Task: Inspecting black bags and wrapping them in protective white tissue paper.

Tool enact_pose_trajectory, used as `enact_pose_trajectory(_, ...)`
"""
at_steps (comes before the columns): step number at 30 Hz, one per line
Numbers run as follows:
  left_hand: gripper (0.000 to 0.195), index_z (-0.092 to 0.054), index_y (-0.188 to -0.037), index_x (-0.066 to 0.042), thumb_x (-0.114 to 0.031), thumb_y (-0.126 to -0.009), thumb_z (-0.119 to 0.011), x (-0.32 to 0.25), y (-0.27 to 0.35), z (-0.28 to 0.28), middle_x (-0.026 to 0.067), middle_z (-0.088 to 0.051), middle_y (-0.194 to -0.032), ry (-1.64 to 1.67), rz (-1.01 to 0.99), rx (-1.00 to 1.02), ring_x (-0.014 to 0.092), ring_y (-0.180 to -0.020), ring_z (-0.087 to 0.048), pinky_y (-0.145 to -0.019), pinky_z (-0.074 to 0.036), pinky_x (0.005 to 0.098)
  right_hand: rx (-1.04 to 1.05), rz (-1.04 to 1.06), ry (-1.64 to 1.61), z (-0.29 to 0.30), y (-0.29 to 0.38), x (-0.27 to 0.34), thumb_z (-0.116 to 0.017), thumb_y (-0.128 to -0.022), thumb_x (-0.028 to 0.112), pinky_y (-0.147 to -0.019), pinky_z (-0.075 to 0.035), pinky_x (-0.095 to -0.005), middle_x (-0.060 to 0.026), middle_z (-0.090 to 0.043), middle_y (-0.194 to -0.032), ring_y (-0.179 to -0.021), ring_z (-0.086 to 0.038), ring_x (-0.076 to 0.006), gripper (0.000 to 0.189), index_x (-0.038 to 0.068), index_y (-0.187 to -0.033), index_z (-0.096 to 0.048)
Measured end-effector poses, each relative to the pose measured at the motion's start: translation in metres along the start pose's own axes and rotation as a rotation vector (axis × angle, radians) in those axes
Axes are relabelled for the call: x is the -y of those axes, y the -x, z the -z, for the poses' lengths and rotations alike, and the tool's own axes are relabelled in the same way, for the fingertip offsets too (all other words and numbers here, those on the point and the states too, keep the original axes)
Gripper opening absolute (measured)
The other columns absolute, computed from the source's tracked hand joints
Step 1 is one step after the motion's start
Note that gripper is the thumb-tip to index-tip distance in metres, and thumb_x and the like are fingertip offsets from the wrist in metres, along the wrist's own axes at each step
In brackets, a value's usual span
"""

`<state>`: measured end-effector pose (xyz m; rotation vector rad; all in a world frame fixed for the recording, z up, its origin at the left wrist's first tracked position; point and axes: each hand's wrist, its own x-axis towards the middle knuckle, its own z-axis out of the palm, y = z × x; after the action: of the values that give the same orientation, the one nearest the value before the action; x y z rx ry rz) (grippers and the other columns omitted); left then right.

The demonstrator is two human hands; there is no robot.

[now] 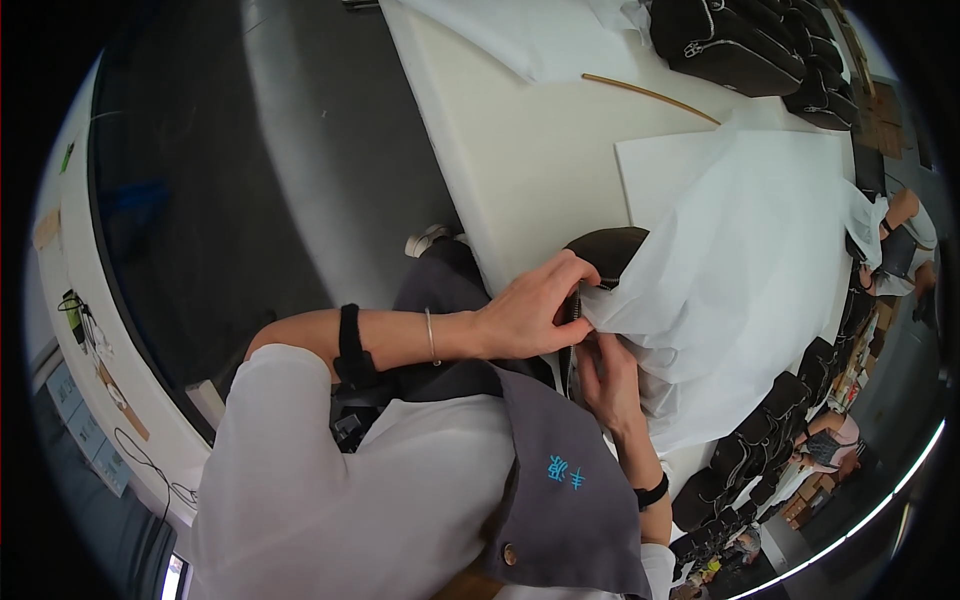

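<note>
A dark bag (611,251) with a metal zipper (574,307) lies at the near edge of the table, mostly hidden by a large crumpled sheet of thin white paper (727,277). My left hand (529,311) grips the zippered edge of the bag, its fingers and thumb curled around the opening where the paper meets it. Just below, my right hand (611,379) has its fingertips at the same opening, against the paper and zipper edge. What those fingertips hold is hidden. The opening faces my body.
A flat white sheet (652,172) and a thin brown strip (649,94) lie on the white table (510,150). Dark zippered bags (727,49) stand at the far end. More dark bags (757,420) line the right side, with people (832,442) working beyond. Another table (135,360) stands at left.
</note>
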<state>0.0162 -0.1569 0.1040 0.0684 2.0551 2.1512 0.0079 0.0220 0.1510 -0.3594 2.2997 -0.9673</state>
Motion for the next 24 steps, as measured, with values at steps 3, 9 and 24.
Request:
enact_pose_trajectory(3, 0.036, -0.048, -0.109, -0.001, -0.008, -0.077, -0.063, 0.003, -0.003, -0.001, 0.0058, -0.043, -0.087, 0.050, 0.043, 0.012, 0.012, -0.061, -0.048, -0.054, -0.044, 0.0253, 0.133, 0.157, 0.309, -0.004, -0.006, -0.004, -0.050, -0.081, 0.003, -0.080, -0.043, -0.0474, -0.0277, -0.051, -0.105, -0.096, -0.053, -0.0423, 0.029, -0.004, -0.109, -0.048)
enact_pose_trajectory(9, 0.025, -0.046, -0.099, 0.001, -0.008, -0.079, -0.059, 0.005, -0.001, -0.018, 0.0105, -0.043, -0.088, -0.021, -0.073, 0.011, 0.022, -0.067, -0.050, -0.058, -0.044, 0.0315, 0.323, -0.087, 0.398, 0.000, -0.021, -0.010, -0.049, -0.080, 0.007, -0.086, -0.041, -0.0460, -0.0271, -0.052, -0.107, -0.099, -0.051, -0.0430, 0.034, -0.002, -0.113, -0.050)
enact_pose_trajectory(24, 0.028, -0.048, -0.102, 0.000, 0.002, -0.075, -0.050, 0.009, -0.008, -0.038, 0.0160, -0.050, -0.093, -0.033, -0.144, 0.089, 0.034, -0.073, -0.056, -0.058, -0.046, 0.0406, 0.430, -0.072, 0.488, 0.000, -0.025, -0.039, -0.044, -0.086, 0.024, -0.098, -0.036, -0.0429, -0.0214, -0.049, -0.125, -0.120, -0.043, -0.0346, 0.043, 0.004, -0.124, -0.047)
